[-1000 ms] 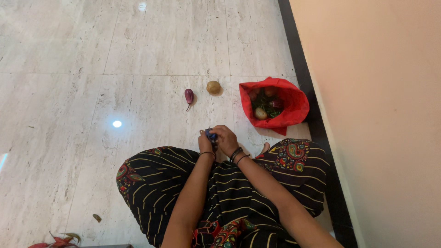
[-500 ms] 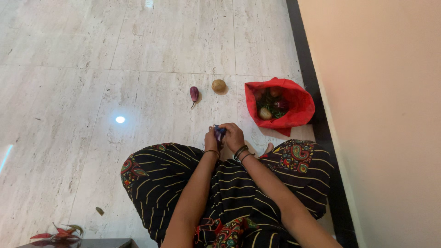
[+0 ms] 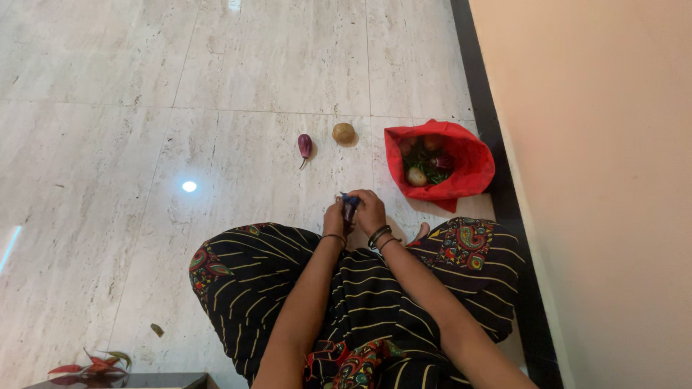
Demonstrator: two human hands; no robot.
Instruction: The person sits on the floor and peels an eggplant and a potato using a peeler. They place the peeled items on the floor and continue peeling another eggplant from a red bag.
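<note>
Sitting cross-legged on the marble floor [image 3: 94,144], both my hands meet just past my knees. My left hand [image 3: 334,217] and right hand [image 3: 370,212] pinch a small dark blue-purple item [image 3: 349,205] between them — fingers closed around it, too small to tell what it is. Ahead on the floor lie a small purple eggplant [image 3: 305,145] and a brown potato [image 3: 343,133], near each other, not touching. Just right of the potato — an open red bag [image 3: 468,162] of vegetables by the black skirting [image 3: 497,173].
</note>
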